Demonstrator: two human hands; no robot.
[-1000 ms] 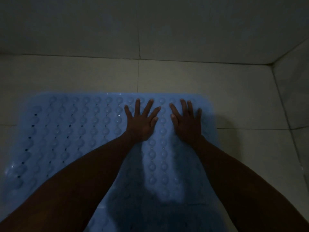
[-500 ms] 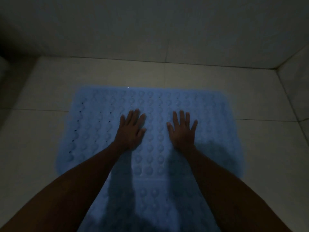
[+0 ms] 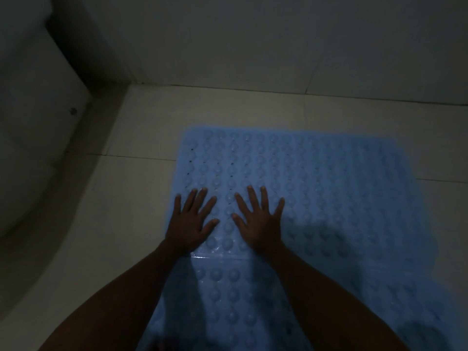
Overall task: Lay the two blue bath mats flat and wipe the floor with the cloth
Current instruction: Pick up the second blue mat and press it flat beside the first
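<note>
A blue bath mat (image 3: 329, 198) with rows of round bumps and small holes lies flat on the pale tiled floor (image 3: 141, 188). A second blue mat (image 3: 222, 295) continues toward me below a shiny seam near my wrists. My left hand (image 3: 192, 221) presses flat on the far mat's left edge, fingers spread. My right hand (image 3: 260, 221) lies flat just beside it, fingers spread too. No cloth is in view. The light is dim.
A pale curved fixture (image 3: 33, 148) with a small round fitting fills the left side. A tiled wall (image 3: 253, 41) rises behind the mat. Bare floor tiles run left of the mat and along the wall.
Both hands have slid toward the mat's left edge and nearer to me, fingers still flat. The view has swung left, bringing the curved fixture into sight.
</note>
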